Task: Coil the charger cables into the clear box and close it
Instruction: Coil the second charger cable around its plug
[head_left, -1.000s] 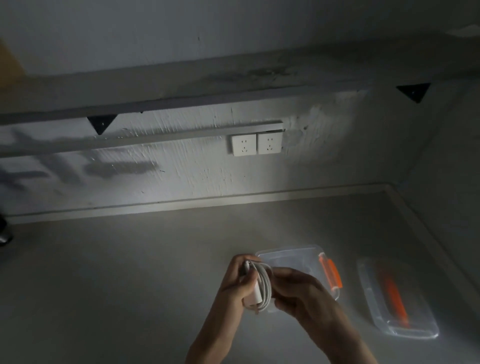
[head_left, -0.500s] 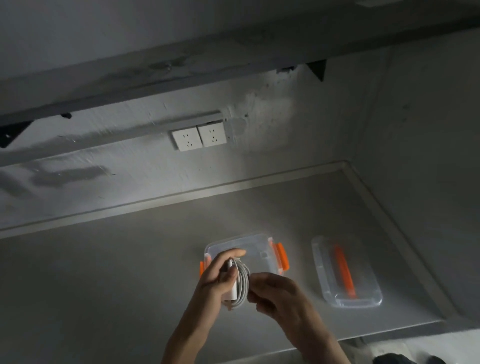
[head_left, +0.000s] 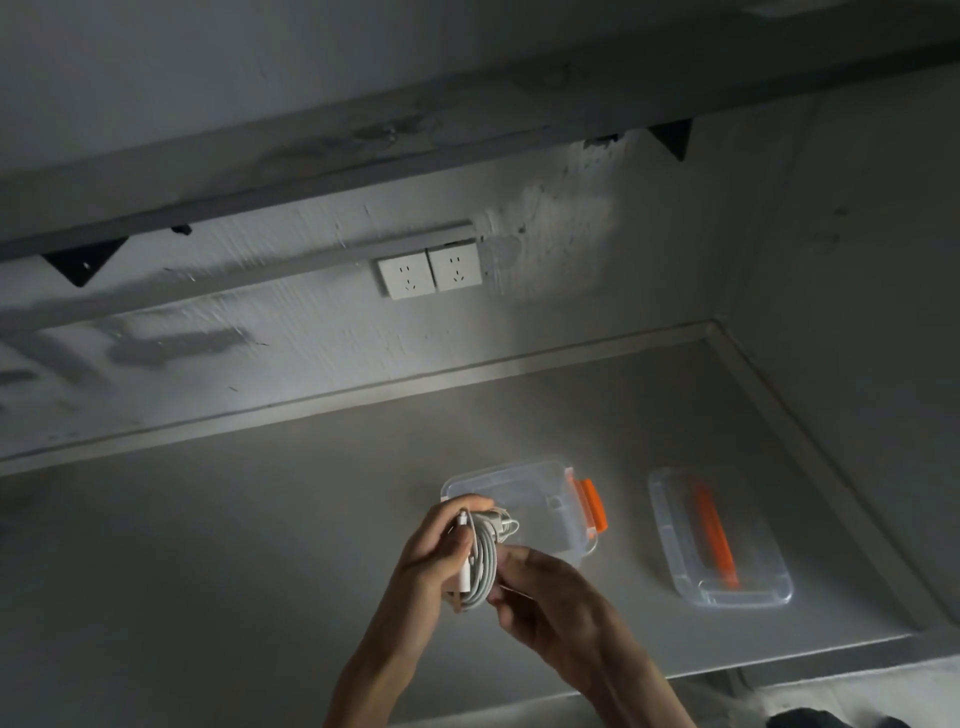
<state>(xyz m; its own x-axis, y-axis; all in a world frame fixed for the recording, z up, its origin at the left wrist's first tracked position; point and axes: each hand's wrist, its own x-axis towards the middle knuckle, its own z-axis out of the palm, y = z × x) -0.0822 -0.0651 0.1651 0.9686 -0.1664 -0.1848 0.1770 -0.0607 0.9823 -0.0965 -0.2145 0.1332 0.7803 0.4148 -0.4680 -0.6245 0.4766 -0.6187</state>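
Note:
A white charger cable (head_left: 482, 564) is wound into a tight coil and held above the grey table. My left hand (head_left: 434, 561) grips the coil from the left, thumb across its loops. My right hand (head_left: 545, 597) pinches the lower right side of the coil. Just behind the hands sits the clear box (head_left: 524, 499), open, with an orange latch (head_left: 592, 505) on its right end. I cannot tell what lies inside it. The clear lid (head_left: 753, 587) with an orange handle lies flat to the right of the box.
Two white wall sockets (head_left: 430, 270) sit on the back wall under a grey shelf (head_left: 311, 140). A side wall closes the table on the right. The table's front edge (head_left: 779, 660) runs near the lower right.
The view swung, so the box and lid sit differently in frame. Both hands kept hold of the coil, which looks slightly more wound, with loose ends now at its top.

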